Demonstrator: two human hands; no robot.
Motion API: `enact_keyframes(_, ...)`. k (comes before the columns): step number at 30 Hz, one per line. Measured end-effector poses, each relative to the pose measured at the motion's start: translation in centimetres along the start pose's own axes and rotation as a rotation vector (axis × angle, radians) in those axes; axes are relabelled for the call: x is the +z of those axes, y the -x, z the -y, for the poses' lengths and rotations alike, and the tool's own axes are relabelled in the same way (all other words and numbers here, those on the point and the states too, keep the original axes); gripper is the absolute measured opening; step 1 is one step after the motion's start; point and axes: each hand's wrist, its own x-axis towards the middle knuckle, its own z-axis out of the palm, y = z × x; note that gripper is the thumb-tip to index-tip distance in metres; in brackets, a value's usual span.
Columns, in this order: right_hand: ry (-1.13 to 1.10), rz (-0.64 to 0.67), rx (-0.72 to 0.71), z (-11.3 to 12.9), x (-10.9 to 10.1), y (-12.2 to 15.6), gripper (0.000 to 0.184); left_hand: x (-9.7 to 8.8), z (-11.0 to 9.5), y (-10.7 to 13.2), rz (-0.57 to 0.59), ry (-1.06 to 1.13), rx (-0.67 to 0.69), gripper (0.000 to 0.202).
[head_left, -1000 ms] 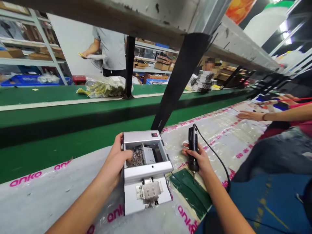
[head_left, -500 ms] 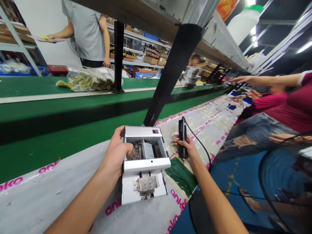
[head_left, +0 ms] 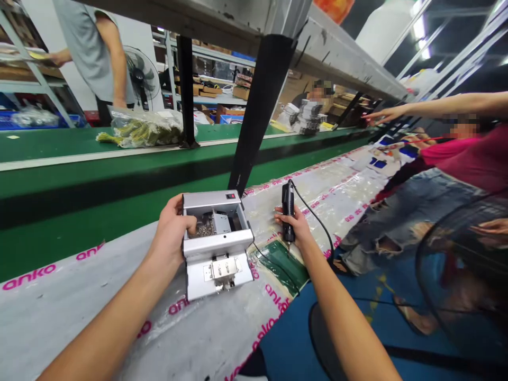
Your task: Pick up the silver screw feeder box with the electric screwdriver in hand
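Note:
A small silver screw feeder machine (head_left: 216,248) stands on the plastic-covered bench (head_left: 71,312) in front of me. Its open top shows a heap of small screws (head_left: 205,230). My left hand (head_left: 170,235) grips the machine's left side, thumb over the rim by the screws. My right hand (head_left: 296,228) holds a black electric screwdriver (head_left: 288,210) upright, tip down over a dark green mat (head_left: 283,261). Its black cable (head_left: 317,225) loops off to the right.
A green conveyor belt (head_left: 79,174) runs behind the bench, with a black post (head_left: 254,111) and a bag of yellow-green parts (head_left: 143,129). A seated person's legs (head_left: 405,211) and outstretched arm are close at right. Another person stands at far left by shelves and a fan.
The view has swung right and pulled back, so the machine and both hands sit smaller and further left. My grips are unchanged. The neighbour's arm now reaches out over the bench.

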Motion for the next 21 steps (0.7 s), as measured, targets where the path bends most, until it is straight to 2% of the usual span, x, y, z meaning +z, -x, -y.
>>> enact_keyframes(6,-0.051,-0.011,-0.012,0.1,0.3,0.0,0.047,-0.1,0.0,-0.1,-0.01,0.001,-0.003,0.063)
enact_keyframes(14,-0.074,-0.028,-0.006,0.5,0.7,0.2,0.032,0.3,-0.2,-0.1,0.013,0.033,-0.037,0.064)
enact_keyframes(18,-0.08,-0.027,-0.005,0.2,0.6,0.0,0.031,-0.2,-0.4,-0.1,0.027,0.074,-0.059,0.055)
enact_keyframes(21,-0.059,-0.039,-0.004,0.3,0.8,-0.1,0.027,-0.9,-1.4,0.1,0.047,0.115,-0.075,0.05)
